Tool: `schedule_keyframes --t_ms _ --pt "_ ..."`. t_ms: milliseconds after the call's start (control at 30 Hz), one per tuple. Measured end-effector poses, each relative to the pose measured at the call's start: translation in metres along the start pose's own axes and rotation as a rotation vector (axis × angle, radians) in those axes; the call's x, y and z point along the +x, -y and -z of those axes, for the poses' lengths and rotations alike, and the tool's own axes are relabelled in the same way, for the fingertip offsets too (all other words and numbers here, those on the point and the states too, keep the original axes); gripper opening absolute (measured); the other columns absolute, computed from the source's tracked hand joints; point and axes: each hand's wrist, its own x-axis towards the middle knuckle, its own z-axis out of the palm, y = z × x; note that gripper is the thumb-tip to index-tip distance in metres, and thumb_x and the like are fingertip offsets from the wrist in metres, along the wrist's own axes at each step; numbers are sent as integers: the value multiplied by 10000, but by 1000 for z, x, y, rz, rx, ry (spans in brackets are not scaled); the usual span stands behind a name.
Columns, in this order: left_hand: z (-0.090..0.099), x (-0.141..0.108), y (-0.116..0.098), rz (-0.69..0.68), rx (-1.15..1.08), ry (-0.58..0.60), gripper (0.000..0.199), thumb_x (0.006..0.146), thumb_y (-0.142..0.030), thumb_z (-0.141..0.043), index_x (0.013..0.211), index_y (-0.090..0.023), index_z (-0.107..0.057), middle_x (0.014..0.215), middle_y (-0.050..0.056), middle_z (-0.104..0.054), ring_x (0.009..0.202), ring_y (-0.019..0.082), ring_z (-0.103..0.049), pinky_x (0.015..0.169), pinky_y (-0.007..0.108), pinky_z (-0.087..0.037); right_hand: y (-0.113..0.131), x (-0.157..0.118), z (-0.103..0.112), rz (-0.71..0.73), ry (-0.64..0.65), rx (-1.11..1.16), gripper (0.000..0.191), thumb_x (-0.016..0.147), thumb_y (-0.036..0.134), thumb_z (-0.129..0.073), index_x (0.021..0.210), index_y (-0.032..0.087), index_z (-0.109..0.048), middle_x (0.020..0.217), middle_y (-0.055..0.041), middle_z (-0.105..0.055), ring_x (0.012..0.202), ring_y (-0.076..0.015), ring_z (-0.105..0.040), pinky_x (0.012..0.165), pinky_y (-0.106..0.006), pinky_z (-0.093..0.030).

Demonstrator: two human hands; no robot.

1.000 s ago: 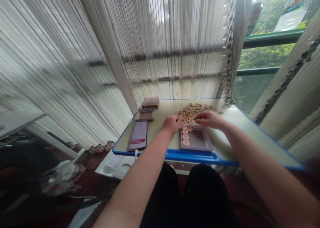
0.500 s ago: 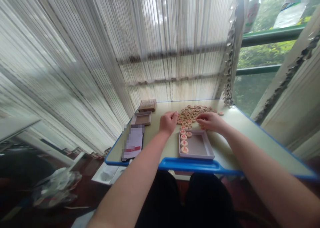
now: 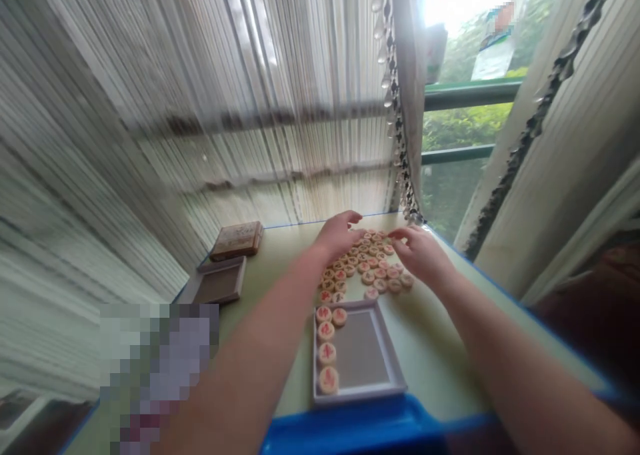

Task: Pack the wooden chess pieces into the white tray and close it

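- Your left hand (image 3: 337, 234) reaches over the far left part of the loose pieces; it is open, with a gap between thumb and forefinger.
- Your right hand (image 3: 423, 252) is at the far right edge of the same pieces, its fingers loosely bent; you cannot tell here whether the fingertips grip one.
- The round, pale wooden game pieces with inscribed faces (image 3: 364, 265) lie loose in front of you, between and below your hands. One band runs from the far side towards the near left; a smaller cluster sits to its right.
- The shallow, rectangular, pale lilac box tray with a grey-brown floor (image 3: 361, 355) stands on the near side of the loose pieces.
- Inside it, the round wooden pieces with red characters (image 3: 327, 354) form a column of four along the left wall; a fifth lies to the right of the farthest one.
- The pale yellow-green tabletop with a blue rim (image 3: 440, 362) carries all of these; the blue moulded trough (image 3: 350, 425) runs along its near edge, just below the tray.
- To your left, the second shallow box part, pale-walled with a brownish floor (image 3: 220, 283), lies near the flat brown rectangular box (image 3: 237, 240), which is farther away.
- Beyond the table hangs the whitish string curtain (image 3: 280, 108); at far right, the green-barred window (image 3: 470, 95) shows foliage.
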Motion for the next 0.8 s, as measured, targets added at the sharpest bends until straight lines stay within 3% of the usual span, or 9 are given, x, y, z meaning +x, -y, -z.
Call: schedule_keyframes --t_ms 167,333,467,600,800 --pt "-13 5 -7 -79 31 192 230 730 -319 -594 890 -175 -673 896 55 -683 795 169 -612 694 260 -475 -9 7 15 -204 126 -16 228 727 313 -522 830 200 -691 732 -52 -666 623 -157 -572 554 -254 -389" --pt "-24 2 0 -139 174 337 185 689 -288 -624 841 -222 -707 802 18 -700 729 157 -617 649 231 -452 -11 4 9 -172 319 -54 213 668 339 -591 793 210 -707 656 -43 -663 545 -142 -556 482 -238 -354" --pt "-26 0 11 -165 260 365 145 680 -280 -631 785 -237 -721 744 10 -699 689 156 -613 647 231 -438 -6 2 0 -165 448 -53 205 659 352 -599 793 234 -699 648 -28 -665 508 -134 -548 448 -235 -337" --pt "-26 0 14 -196 288 416 198 717 -320 -597 842 -228 -719 830 23 -706 746 165 -614 676 231 -438 -3 2 -2 -167 457 -67 174 665 356 -600 747 237 -696 626 -25 -668 482 -127 -549 442 -230 -333" --pt "-25 0 10 -103 264 529 348 740 -174 -520 1059 -220 -653 932 14 -696 813 145 -616 714 209 -448 -2 3 0 -264 479 -91 191 663 321 -579 775 221 -697 614 -5 -664 498 -113 -558 478 -213 -350"
